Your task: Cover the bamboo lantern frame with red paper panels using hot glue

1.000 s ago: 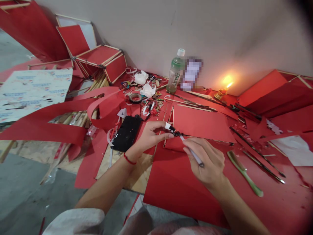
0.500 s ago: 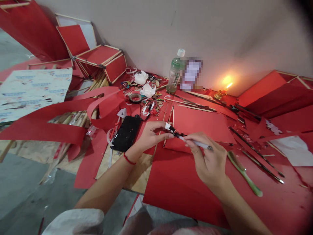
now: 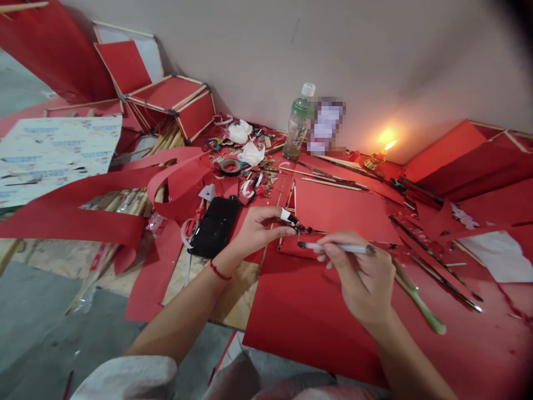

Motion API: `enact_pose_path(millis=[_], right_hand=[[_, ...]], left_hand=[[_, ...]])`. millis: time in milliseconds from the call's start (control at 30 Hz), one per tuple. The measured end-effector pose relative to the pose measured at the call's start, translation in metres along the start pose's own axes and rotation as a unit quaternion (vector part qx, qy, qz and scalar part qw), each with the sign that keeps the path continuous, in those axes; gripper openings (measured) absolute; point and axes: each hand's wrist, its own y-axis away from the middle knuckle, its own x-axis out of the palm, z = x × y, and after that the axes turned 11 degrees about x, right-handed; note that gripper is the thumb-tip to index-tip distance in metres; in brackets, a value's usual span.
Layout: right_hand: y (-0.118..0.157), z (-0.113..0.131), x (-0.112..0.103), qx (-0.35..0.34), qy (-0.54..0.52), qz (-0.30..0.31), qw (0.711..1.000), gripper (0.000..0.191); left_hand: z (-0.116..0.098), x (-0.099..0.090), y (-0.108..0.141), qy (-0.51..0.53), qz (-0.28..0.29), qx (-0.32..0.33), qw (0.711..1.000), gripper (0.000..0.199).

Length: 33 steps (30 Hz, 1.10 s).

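My left hand [image 3: 264, 228], with white and black tape on a finger, is closed on the dark corner joint [image 3: 300, 227] of a red stick-framed piece [image 3: 345, 208]. In my right hand [image 3: 362, 272] is a pale pen-like tool [image 3: 343, 246], gripped between thumb and fingers and lying nearly level. Its dark tip points left, just below the joint, and a thin dark strand seems to run between them. A large red sheet [image 3: 308, 311] spreads beneath both hands.
A black phone [image 3: 215, 226] lies left of my left hand. Behind stand a bottle [image 3: 296, 125], a propped phone [image 3: 326, 126] and a small burning lamp [image 3: 375, 161]. A green-handled tool [image 3: 428, 311] and dark sticks lie to the right, red paper strips [image 3: 108, 222] to the left.
My right hand has moved slightly right and down with the tool, whose tip has come away from the joint and now sits lower. My left hand has stayed in place.
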Motion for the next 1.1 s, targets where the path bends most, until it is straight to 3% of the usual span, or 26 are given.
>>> enact_pose_path(millis=[167,233,333,400,533,700,800,933,1100], right_hand=[[0.012,-0.003,-0.022,-0.022,0.043,0.028,0.998,0.015],[0.018,-0.013,-0.037,-0.009,0.054,-0.011,0.998,0.014],[0.026,-0.03,-0.061,0.032,0.059,-0.12,0.991,0.013],[0.03,-0.039,-0.073,0.029,0.073,-0.15,0.985,0.013],[0.037,-0.048,-0.081,-0.048,0.103,-0.153,0.982,0.025],[0.031,-0.058,-0.07,-0.155,0.179,-0.147,0.96,0.038],[0.015,-0.065,-0.068,-0.201,0.259,-0.138,0.935,0.027],[-0.004,-0.073,-0.073,-0.214,0.303,-0.126,0.92,0.016],[-0.011,-0.084,-0.076,-0.226,0.293,-0.11,0.922,0.016]], left_hand=[[0.002,-0.001,-0.001,-0.006,-0.006,0.004,1.0,0.023],[0.0,-0.001,-0.002,-0.005,-0.005,0.007,1.0,0.023],[-0.003,-0.001,-0.003,-0.015,-0.003,0.007,1.0,0.024],[-0.004,-0.001,-0.004,-0.034,-0.003,0.006,0.999,0.025],[-0.006,-0.005,-0.006,-0.078,-0.011,0.025,0.997,0.029],[-0.018,-0.01,-0.006,-0.143,-0.048,0.09,0.984,0.033],[-0.036,0.001,-0.005,-0.233,-0.015,0.184,0.955,0.03],[-0.057,0.034,-0.003,-0.383,0.063,0.276,0.879,0.02],[-0.057,0.064,-0.013,-0.513,0.15,0.261,0.804,0.01]])
